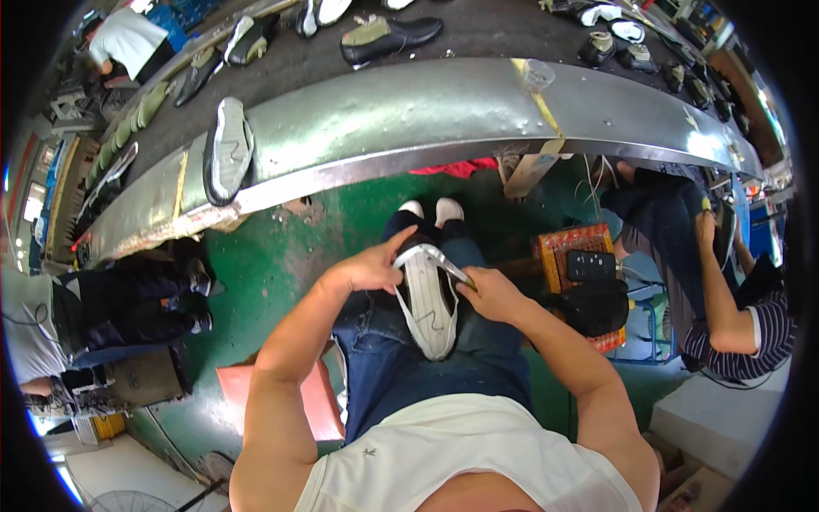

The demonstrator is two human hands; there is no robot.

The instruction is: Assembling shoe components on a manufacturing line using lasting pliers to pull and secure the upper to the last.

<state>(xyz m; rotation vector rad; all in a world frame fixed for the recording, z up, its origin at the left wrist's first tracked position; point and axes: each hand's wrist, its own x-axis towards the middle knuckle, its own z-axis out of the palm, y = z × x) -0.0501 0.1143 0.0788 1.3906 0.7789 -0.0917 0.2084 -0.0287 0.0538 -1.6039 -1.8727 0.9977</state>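
Note:
A shoe with a pale grey-white sole [429,309] rests on my lap, its underside facing up and one end pointing at my knees. My left hand [372,268] is closed on the left edge of its far end, thumb and fingers pinching the rim. On the other side, my right hand [495,295] grips a slim grey strip [452,266] that runs along the far right edge. Whether this strip is the sole's loose rim or a tool, I cannot tell. Dark upper shows between the strip and the sole.
A metal-edged bench [384,107] crosses ahead, carrying a black shoe [392,38] and several others. Another shoe [229,152] lies sole up on its edge. At right are a woven-topped stool [554,256], a black phone [590,265] and a seated person [725,316]; another person [111,316] sits left.

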